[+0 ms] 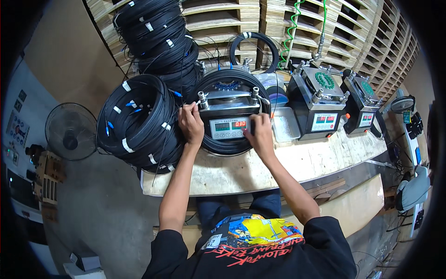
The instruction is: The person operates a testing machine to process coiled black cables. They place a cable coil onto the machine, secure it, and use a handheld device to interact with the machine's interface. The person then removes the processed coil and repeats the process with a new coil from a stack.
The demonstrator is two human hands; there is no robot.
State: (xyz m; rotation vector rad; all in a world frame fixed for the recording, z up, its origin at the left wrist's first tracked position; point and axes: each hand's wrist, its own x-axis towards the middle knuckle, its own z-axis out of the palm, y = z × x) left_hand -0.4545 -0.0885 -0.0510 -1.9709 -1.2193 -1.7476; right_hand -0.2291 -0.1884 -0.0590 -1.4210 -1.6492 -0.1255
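Observation:
A fibre-connector polishing machine (227, 112) with a digital panel (230, 127) stands in front of me. Blue connectors (226, 86) sit in a ring on its top, and a coil of black cable (226, 151) loops around its body. At the front left corner post, my left hand (191, 123) has its fingers closed on a small metal clamp lever (199, 102). My right hand (260, 137) is at the panel's right end, its thumb against the lower right of the panel and its fingers bent upward along the machine's front, apart from the thumb.
Black cable coils are heaped left (139, 123) and stacked behind them (158, 42). To the right are a clear plastic tub (285, 126) and two more polishing machines (312, 104) with green connectors. A fan (69, 132) stands left of the wooden table (209, 179).

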